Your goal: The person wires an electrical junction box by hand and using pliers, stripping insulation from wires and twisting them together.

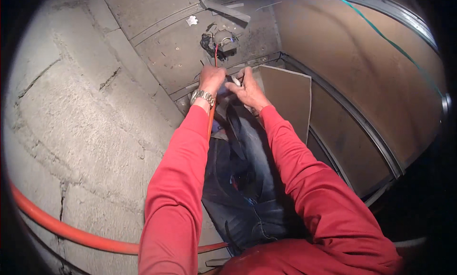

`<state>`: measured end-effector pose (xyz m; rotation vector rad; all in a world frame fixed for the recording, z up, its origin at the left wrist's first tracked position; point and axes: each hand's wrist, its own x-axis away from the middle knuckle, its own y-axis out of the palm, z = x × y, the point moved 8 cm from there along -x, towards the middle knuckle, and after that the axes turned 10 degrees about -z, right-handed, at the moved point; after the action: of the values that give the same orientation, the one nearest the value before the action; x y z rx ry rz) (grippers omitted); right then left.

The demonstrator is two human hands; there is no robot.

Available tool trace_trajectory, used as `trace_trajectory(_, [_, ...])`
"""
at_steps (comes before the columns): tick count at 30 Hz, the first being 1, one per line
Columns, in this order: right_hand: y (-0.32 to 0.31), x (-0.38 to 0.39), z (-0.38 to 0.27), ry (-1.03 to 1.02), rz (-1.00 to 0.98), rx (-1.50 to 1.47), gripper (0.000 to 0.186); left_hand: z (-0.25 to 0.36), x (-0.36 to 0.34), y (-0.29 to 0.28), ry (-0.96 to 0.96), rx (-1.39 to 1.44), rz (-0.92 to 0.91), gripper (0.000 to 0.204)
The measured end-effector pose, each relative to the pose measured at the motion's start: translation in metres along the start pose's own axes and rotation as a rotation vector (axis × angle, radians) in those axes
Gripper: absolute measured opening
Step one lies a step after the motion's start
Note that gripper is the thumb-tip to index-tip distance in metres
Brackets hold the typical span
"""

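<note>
My left hand (213, 79), with a metal-band watch (203, 96) at its wrist, is closed round the end of an orange conduit (211, 120). The conduit runs up along the forearm. Above the fist, a thin red wire (216, 52) sticks out toward a hole (223, 39) with loose wires. My right hand (250, 91) is beside it, pinching a small white object (235, 80) between thumb and fingers. Its exact kind is too small to tell. Below the hands, my legs in dark work trousers (254, 146) are visible.
A rough block wall (90, 113) is on the left, with a thick orange hose (71, 231) along its lower part. Brown boards (352, 56) in metal studs (352, 115) stand at right. A cut board piece (288, 94) leans there. A green strap (381, 34) hangs above.
</note>
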<state>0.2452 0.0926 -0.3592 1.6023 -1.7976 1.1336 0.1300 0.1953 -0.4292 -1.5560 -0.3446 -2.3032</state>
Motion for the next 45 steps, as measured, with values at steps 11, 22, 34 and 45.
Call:
trace_trajectory(11, [0.004, -0.054, 0.063, 0.195, 0.03, -0.285, 0.039, 0.059, -0.046, -0.021, 0.459, -0.678, 0.354, 0.041])
trace_trajectory(22, [0.037, -0.119, 0.099, 0.184, -0.029, -0.409, 0.033, -0.025, -0.116, -0.015, 0.284, -0.429, 0.15, 0.04])
trace_trajectory(34, [0.063, -0.161, 0.097, 0.17, -0.178, -0.464, 0.018, -0.043, -0.112, -0.011, 0.399, 0.336, 0.045, 0.031])
trace_trajectory(45, [0.047, -0.169, 0.094, 0.137, -0.202, -0.645, 0.029, -0.029, -0.107, -0.015, 0.251, 0.312, 0.064, 0.029])
